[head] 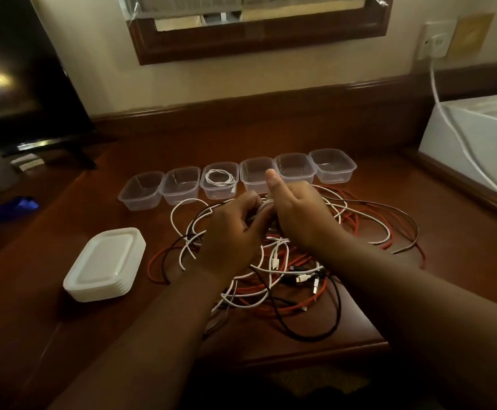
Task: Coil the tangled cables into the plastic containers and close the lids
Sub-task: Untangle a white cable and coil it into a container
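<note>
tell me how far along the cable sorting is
Done: one coiled white cable lies in the third container from the left. In hand: the left hand and right hand grip a white cable above the tangle. Left: five containers are empty, none has a lid, and the lids sit stacked.

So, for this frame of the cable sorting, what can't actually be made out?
All from the head view:
- The white cable section gripped between the left hand and right hand: their fingers hide how much is coiled.
- The tangled pile of white, red and black cables: forearms cover part, so the cable count is unclear.
- The stack of white plastic lids: edges too fine to count.
- The white box at right: cut off by the frame edge.
</note>
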The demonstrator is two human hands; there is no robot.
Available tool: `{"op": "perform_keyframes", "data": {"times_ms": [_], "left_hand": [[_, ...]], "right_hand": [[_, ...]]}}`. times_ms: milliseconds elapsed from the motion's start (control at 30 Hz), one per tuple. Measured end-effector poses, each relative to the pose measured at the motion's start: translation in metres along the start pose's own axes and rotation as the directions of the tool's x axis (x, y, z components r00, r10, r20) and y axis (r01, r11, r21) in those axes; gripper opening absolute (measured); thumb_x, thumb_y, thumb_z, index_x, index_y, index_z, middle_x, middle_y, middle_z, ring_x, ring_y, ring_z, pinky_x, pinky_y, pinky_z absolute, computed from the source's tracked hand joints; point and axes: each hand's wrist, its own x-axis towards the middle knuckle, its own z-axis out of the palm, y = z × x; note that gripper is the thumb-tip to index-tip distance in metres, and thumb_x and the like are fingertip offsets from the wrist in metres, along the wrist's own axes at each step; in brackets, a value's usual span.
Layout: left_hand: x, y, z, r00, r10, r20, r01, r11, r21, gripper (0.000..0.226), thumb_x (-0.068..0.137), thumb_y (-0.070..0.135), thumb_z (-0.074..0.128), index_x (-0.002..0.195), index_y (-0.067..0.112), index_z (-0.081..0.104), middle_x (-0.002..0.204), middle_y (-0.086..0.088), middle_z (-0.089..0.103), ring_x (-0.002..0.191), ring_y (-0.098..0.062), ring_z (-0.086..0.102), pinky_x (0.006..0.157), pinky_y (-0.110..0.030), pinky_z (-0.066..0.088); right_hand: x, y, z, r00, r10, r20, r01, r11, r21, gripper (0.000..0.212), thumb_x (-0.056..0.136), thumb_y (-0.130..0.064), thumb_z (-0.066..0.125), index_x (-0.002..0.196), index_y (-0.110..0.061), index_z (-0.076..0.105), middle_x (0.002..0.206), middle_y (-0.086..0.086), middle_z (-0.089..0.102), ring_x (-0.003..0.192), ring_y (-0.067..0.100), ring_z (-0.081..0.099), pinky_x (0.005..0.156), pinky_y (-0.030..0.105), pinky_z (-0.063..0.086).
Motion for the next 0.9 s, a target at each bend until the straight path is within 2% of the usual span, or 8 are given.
{"op": "perform_keyframes", "data": {"times_ms": [167,333,367,500,600,733,833,900], "left_hand": [[0.016,-0.019,0.01,0.987,-0.16,0.013,0.16,0.984,-0.079,0.057,0.091,0.062,0.05,0.087,0.007,0.064,0.073,-0.012,0.065,0.066,-0.029,0.064,0.057,-0.052,0.051],[0.037,-0.042,0.011,0.948,-0.311,0.067,0.317,0.938,-0.143,0.051,0.089,0.059,0.053,0.087,0.011,0.069,0.078,-0.015,0.07,0.073,-0.033,0.068,0.066,-0.057,0.054],[0.041,-0.048,0.012,0.938,-0.34,0.064,0.346,0.927,-0.142,0.05,0.089,0.059,0.053,0.086,0.012,0.07,0.078,-0.014,0.071,0.074,-0.032,0.069,0.068,-0.056,0.055],[0.044,-0.075,0.017,0.903,-0.427,0.052,0.429,0.883,-0.19,0.06,0.087,0.068,0.055,0.092,0.011,0.073,0.087,-0.021,0.071,0.085,-0.042,0.067,0.076,-0.055,0.054],[0.043,-0.09,0.024,0.892,-0.452,0.019,0.45,0.883,-0.131,0.06,0.088,0.068,0.05,0.091,0.013,0.073,0.088,-0.022,0.07,0.086,-0.04,0.066,0.077,-0.055,0.054],[0.044,-0.094,0.03,0.908,-0.415,-0.06,0.41,0.909,-0.071,0.053,0.095,0.061,0.047,0.084,0.016,0.073,0.072,-0.006,0.07,0.071,-0.021,0.067,0.067,-0.043,0.056],[0.042,-0.089,0.032,0.916,-0.384,-0.118,0.378,0.923,-0.065,0.062,0.093,0.061,0.045,0.074,0.005,0.064,0.056,0.0,0.053,0.052,-0.016,0.051,0.052,-0.035,0.043],[0.041,-0.087,0.033,0.913,-0.385,-0.137,0.373,0.922,-0.105,0.068,0.09,0.064,0.043,0.073,-0.001,0.057,0.054,-0.004,0.043,0.049,-0.017,0.04,0.049,-0.037,0.036]], "right_hand": [[0.022,0.029,0.004,0.989,-0.142,-0.041,0.139,0.987,-0.075,0.046,0.107,-0.033,0.027,0.073,-0.023,0.056,0.063,-0.009,0.058,0.062,0.0,0.057,0.062,0.018,0.044],[0.051,0.058,0.001,0.993,-0.094,0.069,0.097,0.994,-0.041,0.043,0.102,-0.039,0.028,0.088,-0.016,0.062,0.089,0.007,0.066,0.088,0.02,0.065,0.082,0.043,0.053],[0.057,0.064,0.002,0.992,-0.093,0.082,0.097,0.994,-0.049,0.041,0.102,-0.04,0.029,0.091,-0.017,0.061,0.091,0.006,0.065,0.089,0.019,0.064,0.082,0.042,0.053],[0.069,0.088,0.007,0.988,-0.084,0.13,0.097,0.99,-0.101,0.027,0.106,-0.031,0.033,0.096,-0.02,0.056,0.085,-0.008,0.056,0.074,-0.004,0.053,0.07,0.021,0.043],[0.073,0.1,0.011,0.984,-0.046,0.172,0.072,0.986,-0.148,0.028,0.106,-0.028,0.034,0.097,-0.014,0.056,0.084,-0.006,0.055,0.071,-0.003,0.049,0.065,0.015,0.041],[0.078,0.103,0.013,0.992,0.01,0.128,0.008,0.99,-0.14,0.032,0.104,-0.036,0.039,0.097,-0.016,0.062,0.086,0.002,0.063,0.076,0.01,0.058,0.072,0.03,0.049],[0.075,0.1,0.008,0.989,0.081,0.124,-0.08,0.997,-0.008,0.041,0.1,-0.044,0.044,0.099,-0.008,0.065,0.089,0.018,0.066,0.078,0.029,0.061,0.076,0.048,0.052],[0.072,0.098,0.001,0.975,0.112,0.19,-0.13,0.988,0.087,0.042,0.098,-0.048,0.045,0.094,-0.01,0.066,0.08,0.007,0.066,0.072,0.023,0.058,0.072,0.041,0.05]]}}
